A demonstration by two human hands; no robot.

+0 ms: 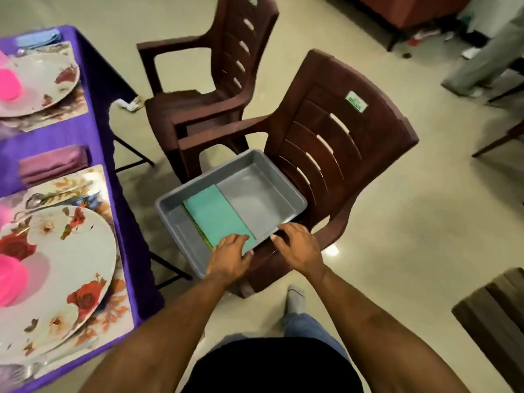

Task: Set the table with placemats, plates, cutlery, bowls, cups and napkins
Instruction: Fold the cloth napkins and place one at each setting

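we see one grey plastic tray [263, 191] sitting on the seat of the nearer of two brown plastic chairs [334, 143], the second chair [215, 80] standing just behind it. inside the tray lies one small stack of folded napkins [218, 217], a teal one on top with a green and yellow edge showing beneath it along the left side; how many are in the stack we cannot tell. the other half of the tray floor is bare grey. our left hand [229, 258] reaches over the tray's near rim with its fingers laid fairly flat and close together on the near end of the teal napkin, pressing rather than pinching as far as we can see. our right hand [297, 245] rests beside it on the near right rim of the tray, fingers loosely spread and only slightly bent, touching the edge. to the left stands the table under a purple cloth [93, 137], with two place settings in view: two floral placemats, two floral plates, the near plate [56, 268] and the far plate [37, 80], and two pink cups partly cut off at the left edge. one purple folded napkin [52, 164] lies between the settings, one blue napkin [39, 38] beyond the far one. one spoon [56, 194] lies above the near plate.
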